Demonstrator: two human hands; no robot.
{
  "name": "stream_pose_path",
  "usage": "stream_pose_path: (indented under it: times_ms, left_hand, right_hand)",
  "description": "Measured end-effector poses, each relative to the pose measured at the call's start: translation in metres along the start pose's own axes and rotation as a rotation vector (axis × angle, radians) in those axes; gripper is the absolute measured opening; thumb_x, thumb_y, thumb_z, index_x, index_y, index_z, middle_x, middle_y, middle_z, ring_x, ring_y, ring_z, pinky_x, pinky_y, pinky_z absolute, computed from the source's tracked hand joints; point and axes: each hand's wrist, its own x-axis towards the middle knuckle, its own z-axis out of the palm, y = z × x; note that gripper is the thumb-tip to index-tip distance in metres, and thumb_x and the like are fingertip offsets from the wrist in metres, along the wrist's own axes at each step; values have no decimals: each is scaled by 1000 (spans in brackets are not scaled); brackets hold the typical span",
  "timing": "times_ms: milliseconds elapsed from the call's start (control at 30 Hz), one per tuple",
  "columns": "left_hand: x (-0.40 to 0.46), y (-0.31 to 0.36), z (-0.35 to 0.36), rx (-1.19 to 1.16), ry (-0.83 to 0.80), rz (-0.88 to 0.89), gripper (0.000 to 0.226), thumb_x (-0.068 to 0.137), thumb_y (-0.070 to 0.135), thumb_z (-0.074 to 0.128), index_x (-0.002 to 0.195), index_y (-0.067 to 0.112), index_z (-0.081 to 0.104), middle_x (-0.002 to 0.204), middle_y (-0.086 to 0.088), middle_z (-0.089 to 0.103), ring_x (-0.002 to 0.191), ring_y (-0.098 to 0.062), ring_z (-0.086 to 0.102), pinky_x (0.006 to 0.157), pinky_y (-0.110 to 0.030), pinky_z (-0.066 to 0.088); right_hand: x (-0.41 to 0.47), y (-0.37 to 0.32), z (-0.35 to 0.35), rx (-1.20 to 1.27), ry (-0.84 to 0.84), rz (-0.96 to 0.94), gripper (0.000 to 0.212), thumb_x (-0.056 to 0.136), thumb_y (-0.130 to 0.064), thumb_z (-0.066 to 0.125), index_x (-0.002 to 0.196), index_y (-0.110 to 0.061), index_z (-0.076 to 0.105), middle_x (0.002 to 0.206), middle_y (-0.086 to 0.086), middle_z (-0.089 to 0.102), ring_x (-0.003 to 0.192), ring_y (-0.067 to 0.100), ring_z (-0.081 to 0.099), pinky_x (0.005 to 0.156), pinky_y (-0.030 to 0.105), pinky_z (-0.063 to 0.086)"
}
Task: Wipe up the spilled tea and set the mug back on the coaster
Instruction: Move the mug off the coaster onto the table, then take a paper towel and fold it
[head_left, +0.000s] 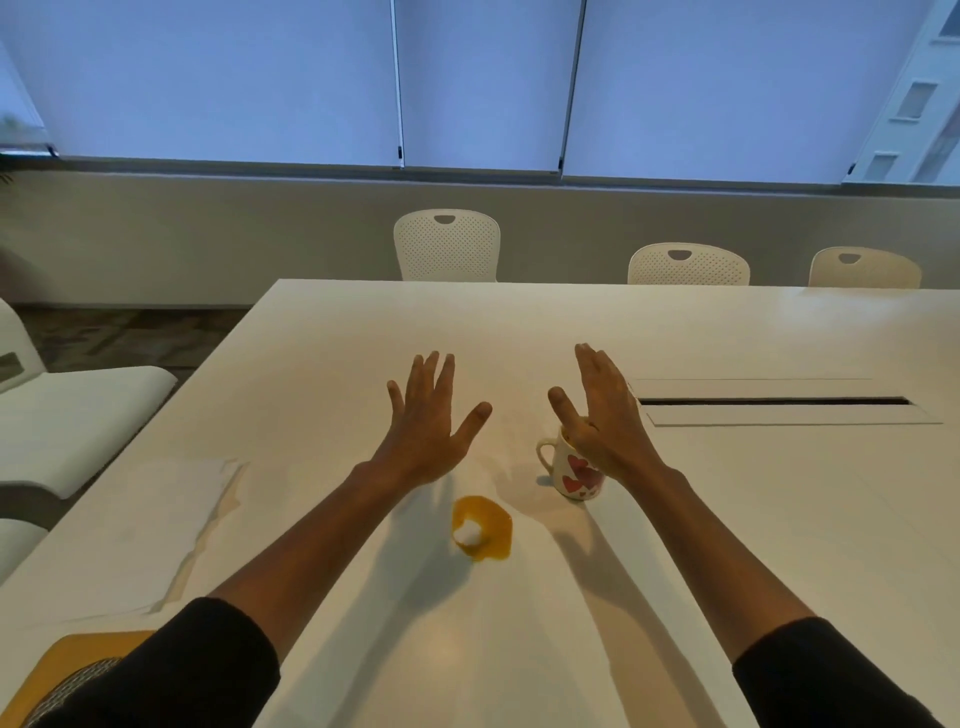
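Note:
A small orange-yellow tea puddle (483, 527) lies on the white table (727, 519), with a bright white patch in its middle. Right of and beyond it a white mug (574, 470) with red hearts stands upright, handle to the left. My right hand (602, 410) hovers over the mug with straight fingers, hiding its rim; whether it touches is unclear. My left hand (431, 421) is held flat above the table beyond the puddle, fingers spread, holding nothing. A white paper towel (156, 530) lies flat at the left. A woven coaster (67, 686) shows at the bottom left.
The coaster sits on a yellow mat (78, 654) at the near left corner. A cable slot (779, 402) is set into the table at the right. White chairs (447, 244) stand along the far edge and at the left side.

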Motion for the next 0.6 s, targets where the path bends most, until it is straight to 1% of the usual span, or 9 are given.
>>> stream_pose_path:
  times_ms: [133,300,467,600]
  left_hand:
    - [-4,-16,-26,64,24,-18,95,90,76,18,164,21,-3,173,-5,-13,158,-26,-21,123,-64,-11]
    - [-14,-44,-54,97,45,-44,94,91,75,17,165,20,-1,173,-7,-13,157,-28,-23,122,-65,-12]
    - [-28,-80,-74,90,68,-81,94,91,75,19,165,18,7,174,-7,-4,158,-28,-17,122,-64,-10]
    - [-41,-106,-84,91,73,-113,93,91,75,20,164,19,12,174,-6,1,159,-27,-14,122,-62,-10]
  right_hand:
    - [9,-24,8,-14,12,-44,87,97,-72,29,169,-27,10,178,-4,7,165,23,4,130,56,8]
    - [17,-56,24,-16,-14,-70,86,98,-70,30,169,-24,11,178,-2,8,165,24,4,131,58,8]
    - [16,-89,47,-10,-84,-102,84,99,-68,29,169,-23,12,178,0,11,164,25,7,131,60,13]
    - [12,-112,69,-23,-131,-138,79,105,-63,32,168,-21,13,178,2,12,164,25,6,131,59,13]
